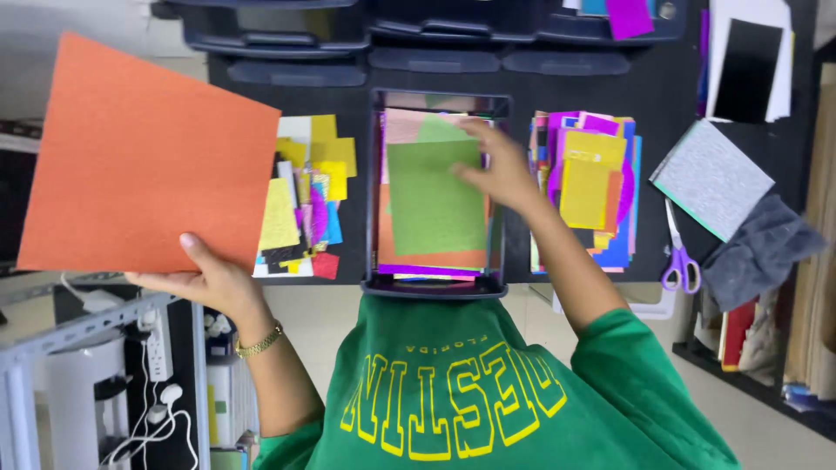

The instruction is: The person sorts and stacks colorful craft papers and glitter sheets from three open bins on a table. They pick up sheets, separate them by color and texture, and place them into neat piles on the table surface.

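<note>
The left hand (213, 278) is closed in a pinch on the lower edge of a large orange sheet (148, 152), thumb on the facing side and fingers behind, holding it up off the left end of the black table (514, 96) so that it hangs out past the table's left edge; a gold bracelet (259, 341) sits on that wrist. The right hand (496, 170) lies open and flat, fingers spread, inside the dark tray (435, 285) at the middle of the table's near edge, its fingertips resting on the green sheet (431, 200) that tops the stack of coloured paper there; it grips nothing that can be seen. Beneath the green sheet an orange layer and a purple strip show at the tray's near end.

Left of the tray, just beside it, lies a loose heap of paper scraps (305, 196), mostly yellow with pink and black bits; right of the tray sits a squarer pile of mixed sheets (588, 187), yellow on top with purple and blue below. Toward the right end of the table rest purple-handled scissors (679, 252), a grey glitter sheet (710, 178) and a grey cloth (758, 248). Along the far edge stand dark stacking trays (279, 39). The person wears a green shirt (488, 392).
</note>
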